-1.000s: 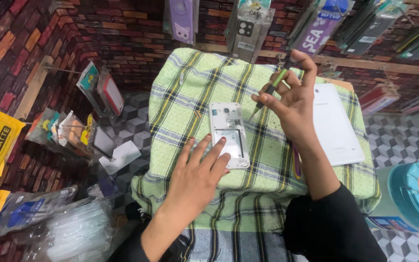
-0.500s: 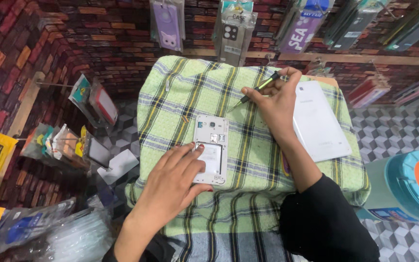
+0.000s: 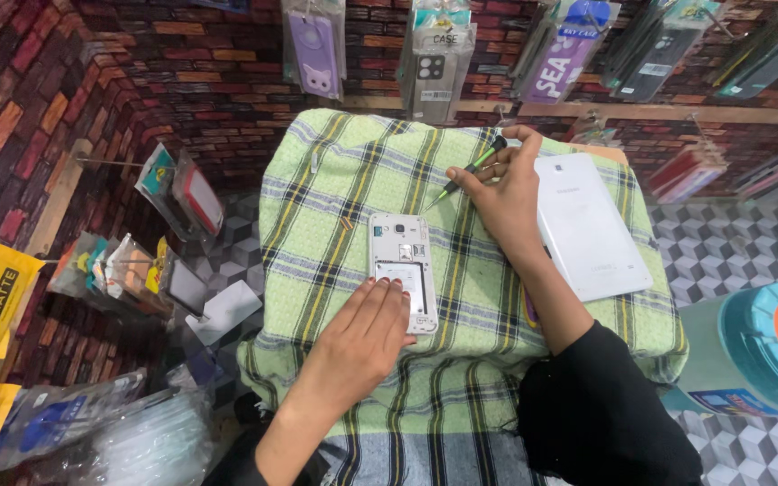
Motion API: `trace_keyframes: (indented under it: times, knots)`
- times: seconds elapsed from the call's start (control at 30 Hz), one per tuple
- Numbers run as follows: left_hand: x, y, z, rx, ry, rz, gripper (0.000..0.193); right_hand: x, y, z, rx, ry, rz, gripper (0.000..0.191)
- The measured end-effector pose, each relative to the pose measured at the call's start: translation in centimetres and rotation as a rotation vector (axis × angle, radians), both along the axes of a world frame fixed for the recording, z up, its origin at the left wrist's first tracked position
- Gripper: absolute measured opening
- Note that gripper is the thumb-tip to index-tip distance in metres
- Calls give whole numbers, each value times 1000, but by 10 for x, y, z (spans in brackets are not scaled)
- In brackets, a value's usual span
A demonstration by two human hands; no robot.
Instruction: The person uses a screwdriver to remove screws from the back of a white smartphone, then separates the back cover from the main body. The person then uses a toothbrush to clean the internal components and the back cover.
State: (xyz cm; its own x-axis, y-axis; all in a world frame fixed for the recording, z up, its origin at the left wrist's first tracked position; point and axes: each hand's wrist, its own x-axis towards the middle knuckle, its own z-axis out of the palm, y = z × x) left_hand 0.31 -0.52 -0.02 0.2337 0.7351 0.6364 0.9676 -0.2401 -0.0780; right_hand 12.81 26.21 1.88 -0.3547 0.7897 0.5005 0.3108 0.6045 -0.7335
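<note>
A white phone (image 3: 402,270) with its back cover off lies face down near the middle of the bench (image 3: 335,180), which is draped in a green checked cloth (image 3: 497,378); the phone's long side runs away from the person. The left hand (image 3: 362,342) lies flat over the phone's near end, fingers held close together, with the fingertips (image 3: 387,286) resting on the open battery bay. Beyond and to the right of the phone, the right hand (image 3: 502,193) pinches a thin screwdriver (image 3: 470,169) with a green shaft and a dark handle; its tip points down toward the cloth, just past the phone's far corner and clear of it. A small brownish bit (image 3: 346,221) sits on the cloth just left of the phone's top. Under the right wrist lies a white tablet (image 3: 587,225), face down, reaching to the right edge of the bench. Phone cases in packets (image 3: 434,54) hang on the brick wall (image 3: 137,72) behind, and a teal round container (image 3: 772,346) stands on the floor to the right.
</note>
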Motion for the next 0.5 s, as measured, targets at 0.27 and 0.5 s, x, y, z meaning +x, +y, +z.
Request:
trace_keyframes:
  times: [0.27,0.5]
  knots:
    - [-2,3,-2,1,-99,-40,50,-3,-1,-3,71,-39,47,42]
    - [-2,1,1,-25,-214,-68,46,-2,-4,-1,139,-113,43,28]
